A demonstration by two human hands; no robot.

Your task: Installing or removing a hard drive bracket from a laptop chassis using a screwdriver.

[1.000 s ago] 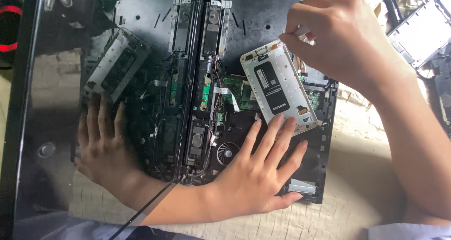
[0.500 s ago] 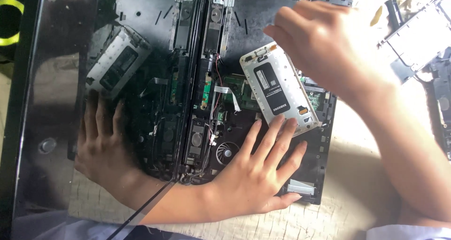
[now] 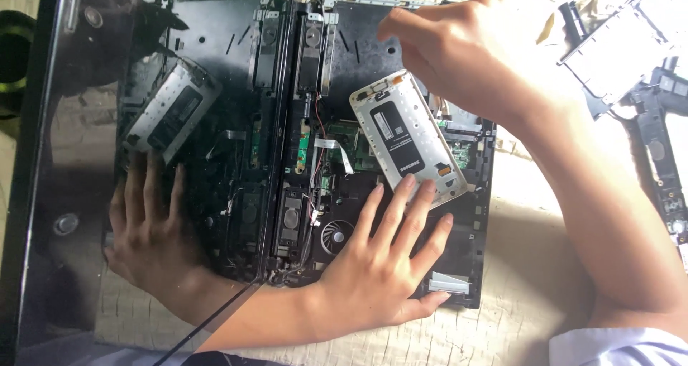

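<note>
Surface: pale cloth-covered table (image 3: 530, 266), strewn with loose dismantled parts (image 3: 631, 58) right of the opened laptop base (image 3: 373, 215).
Screen: glossy dark panel (image 3: 64, 194) left of the base, mirroring the hands and parts.
Left hand (image 3: 380, 266): flat, fingers spread, pressing on the base; fingertips touch the lower end of the silver drive caddy (image 3: 405, 140). Grasps nothing.
Right hand (image 3: 466, 51): curled above the base's upper edge, just beside the caddy's top; whether it pinches anything cannot be told.
Caddy: lies tilted across the base's middle, over the green circuit board (image 3: 344, 140).
Risk: the loose caddy could probably slide and scrape the board or snag the thin wires (image 3: 315, 126).
</note>
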